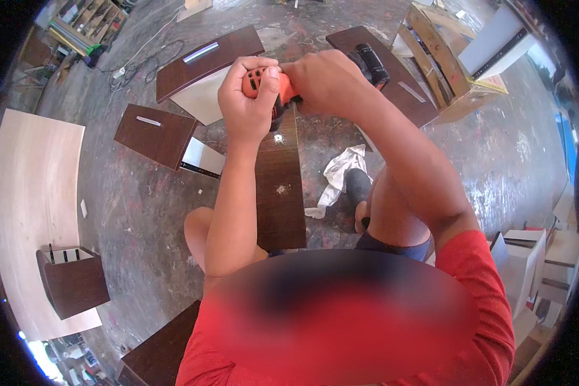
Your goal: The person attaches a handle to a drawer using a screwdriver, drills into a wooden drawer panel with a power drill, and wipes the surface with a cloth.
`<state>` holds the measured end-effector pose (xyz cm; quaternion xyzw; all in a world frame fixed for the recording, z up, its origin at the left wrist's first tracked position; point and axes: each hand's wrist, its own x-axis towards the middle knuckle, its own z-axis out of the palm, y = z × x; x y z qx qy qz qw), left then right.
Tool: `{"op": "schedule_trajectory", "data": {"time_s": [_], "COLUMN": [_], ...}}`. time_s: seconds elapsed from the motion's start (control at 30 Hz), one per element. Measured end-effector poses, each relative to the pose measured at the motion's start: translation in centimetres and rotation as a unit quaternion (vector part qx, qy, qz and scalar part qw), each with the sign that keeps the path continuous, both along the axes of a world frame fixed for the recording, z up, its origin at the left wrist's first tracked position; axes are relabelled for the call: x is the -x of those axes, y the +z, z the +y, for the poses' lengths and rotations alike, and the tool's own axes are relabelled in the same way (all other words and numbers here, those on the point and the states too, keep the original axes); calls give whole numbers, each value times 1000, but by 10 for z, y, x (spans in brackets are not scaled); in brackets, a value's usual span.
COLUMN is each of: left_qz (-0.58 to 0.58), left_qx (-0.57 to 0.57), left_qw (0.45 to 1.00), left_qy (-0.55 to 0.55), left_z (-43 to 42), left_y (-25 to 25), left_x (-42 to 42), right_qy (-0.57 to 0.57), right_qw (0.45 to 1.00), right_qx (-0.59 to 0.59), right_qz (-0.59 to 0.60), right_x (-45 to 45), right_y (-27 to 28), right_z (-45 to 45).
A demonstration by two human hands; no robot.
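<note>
My left hand [248, 96] is wrapped around the rear of an orange and black power drill [253, 81], its thumb on the orange housing. At the drill's other end my right hand [325, 80] is closed, the fingers curled and mostly hidden behind its back. Below both hands a long dark brown wooden board [280, 219] runs between my legs, with two small patches of pale dust on it. A black tool or battery [370, 64] with an orange edge shows just beyond my right wrist, over a dark panel [408, 83].
Dark drawers [153, 133] with metal handles lie ahead to the left. A white cloth [344, 168] lies by my foot. At far left a pale wooden panel [38, 174] carries a small brown box [77, 283]. A wooden crate [453, 96] stands at the right.
</note>
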<state>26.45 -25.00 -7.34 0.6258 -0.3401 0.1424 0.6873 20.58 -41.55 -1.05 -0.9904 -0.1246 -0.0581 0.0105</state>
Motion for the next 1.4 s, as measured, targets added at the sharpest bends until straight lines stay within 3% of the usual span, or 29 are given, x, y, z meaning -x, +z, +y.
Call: {"op": "schedule_trajectory", "data": {"time_s": [0.13,0.23,0.27,0.33,0.47,0.57,0.63,0.7,0.77,0.83,0.9,0.93,1.07,1.13,1.2,1.3,1.4], "left_qz": [18,-32,-66,-80,-53,0,92,153,194,179,182,186,197,190,215,243,253], "left_qx": [-34,40,-11,-3,-66,-186,-252,-408,-460,-517,-534,-542,-619,-648,-627,-640,-643], "left_qw": [998,993,994,995,995,978,955,887,854,822,811,805,735,697,704,685,681], "left_qy": [-56,-106,-92,-60,47,100,124,153,149,160,152,151,194,240,257,249,243], "left_z": [2,-1,8,18,48,80,106,120,131,120,108,99,64,56,65,63,61], "left_y": [28,44,48,55,39,5,-35,-49,-74,-77,-84,-87,-95,-105,-122,-121,-124], "left_x": [11,22,22,28,30,32,27,35,37,61,93,109,188,208,211,221,226], "right_qy": [-4,-30,-58,-95,-144,-300,-295,-290,-286,-390,-422,-422,-485,-519,-515,-575,-561], "right_qw": [999,997,996,982,912,813,753,666,573,544,504,509,453,416,387,408,328], "right_qx": [-37,-58,-65,-117,-296,-413,-456,-532,-625,-570,-561,-559,-532,-545,-581,-528,-492], "right_qz": [-16,-28,-21,-111,-245,-280,-372,-436,-447,-476,-503,-500,-526,-510,-497,-474,-579], "right_x": [19,39,44,69,133,210,260,311,360,394,424,436,462,459,449,441,420], "right_y": [24,41,46,60,70,45,13,-32,-82,-114,-170,-192,-340,-380,-413,-486,-531], "right_z": [-7,-26,-37,-62,-130,-172,-189,-210,-223,-222,-235,-241,-257,-259,-260,-277,-283]}}
